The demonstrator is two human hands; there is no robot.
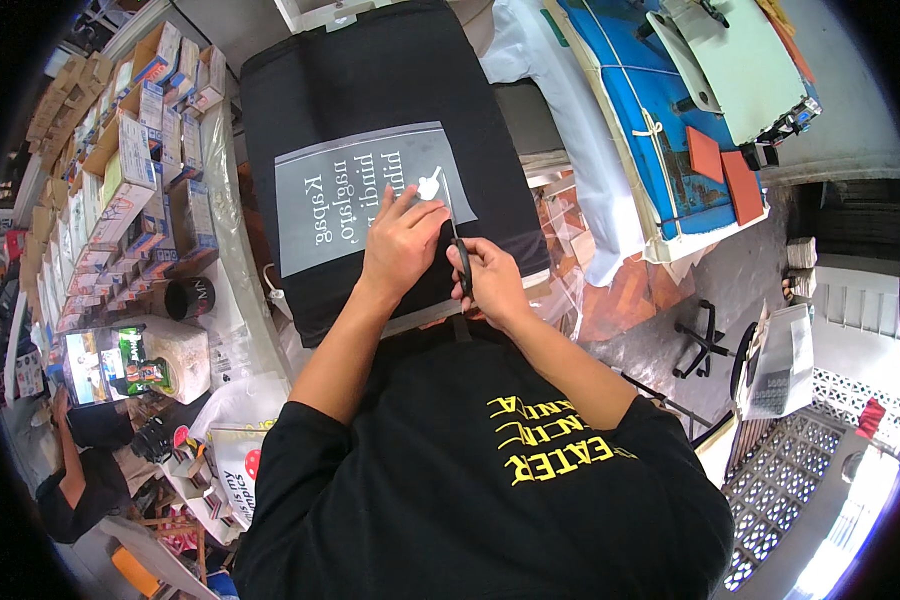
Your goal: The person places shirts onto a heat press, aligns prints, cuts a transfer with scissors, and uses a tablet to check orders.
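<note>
Lying on the black cloth [370, 70], a translucent sheet [295, 220] takes up much of the half toward the person, its left side just beside the cloth's left edge and its right side a little in from the right edge. It is smoky grey, lighter than the cloth beneath, roughly four-sided, with a narrow band running along its far side. White lettering [319, 210] stands on it turned sideways and mirror-reversed, in several lines. Toward its right side sits a small white figure [429, 187] with a slim projecting part (some of it is hidden by the hand). The left hand [402, 240] lies over the sheet's near right part, its fingers stretched toward the figure; whether they pinch anything, I cannot tell. The right hand [493, 280] has its fingers clamped around a black-handled tool [464, 272], its slender end pointing toward the cloth's far edge.
</note>
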